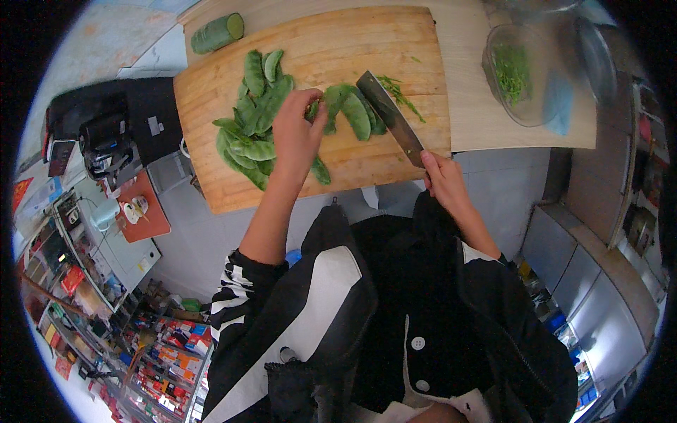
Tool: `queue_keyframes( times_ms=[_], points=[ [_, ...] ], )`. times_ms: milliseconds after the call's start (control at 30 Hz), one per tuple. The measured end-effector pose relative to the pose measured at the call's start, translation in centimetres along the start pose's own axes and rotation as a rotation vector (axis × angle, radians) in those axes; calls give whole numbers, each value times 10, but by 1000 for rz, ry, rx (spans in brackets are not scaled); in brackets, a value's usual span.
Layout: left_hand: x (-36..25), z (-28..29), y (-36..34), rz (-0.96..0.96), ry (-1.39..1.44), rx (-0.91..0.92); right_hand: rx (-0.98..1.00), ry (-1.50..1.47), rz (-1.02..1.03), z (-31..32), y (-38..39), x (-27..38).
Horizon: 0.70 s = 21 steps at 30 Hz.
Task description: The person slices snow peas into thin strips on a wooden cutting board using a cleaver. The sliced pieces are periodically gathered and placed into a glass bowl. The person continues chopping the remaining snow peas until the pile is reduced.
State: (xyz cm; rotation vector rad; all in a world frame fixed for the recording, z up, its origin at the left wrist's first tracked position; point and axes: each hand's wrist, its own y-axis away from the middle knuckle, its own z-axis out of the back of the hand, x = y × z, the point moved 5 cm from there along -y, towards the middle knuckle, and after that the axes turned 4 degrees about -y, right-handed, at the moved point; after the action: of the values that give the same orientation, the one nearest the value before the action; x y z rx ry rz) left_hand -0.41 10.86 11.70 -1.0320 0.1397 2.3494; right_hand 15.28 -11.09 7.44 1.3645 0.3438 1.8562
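Flat green pods, seemingly being sliced, should be steadied; steel knife gripped by right hand; left hand curled, hold unclear.

Right hand grips knife by handle; blade between flat green pods and thin shreds on wooden board. Left hand curled over board, green bit by thumb, grip unclear. Pod pile beside it. Cucumber piece upper left; clear bowl of cut greens right.

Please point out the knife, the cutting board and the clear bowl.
Knife [391, 118], head view: middle of the blade.
Cutting board [367, 42], head view: bare far part.
Clear bowl [529, 117], head view: near wall.
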Motion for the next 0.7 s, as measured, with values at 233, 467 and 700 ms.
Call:
queue_keyframes(
  times_ms=[233,467,700],
  points=[
    [23,-15,5,448,-184,138,-4,-39,-7,-2,-2,-3],
    [14,-63,3,357,-393,334,10,-47,-17,-2,-3,-3],
    [34,-68,7,805,524,239,8,-52,25,-1,-2,-5]
  ],
)
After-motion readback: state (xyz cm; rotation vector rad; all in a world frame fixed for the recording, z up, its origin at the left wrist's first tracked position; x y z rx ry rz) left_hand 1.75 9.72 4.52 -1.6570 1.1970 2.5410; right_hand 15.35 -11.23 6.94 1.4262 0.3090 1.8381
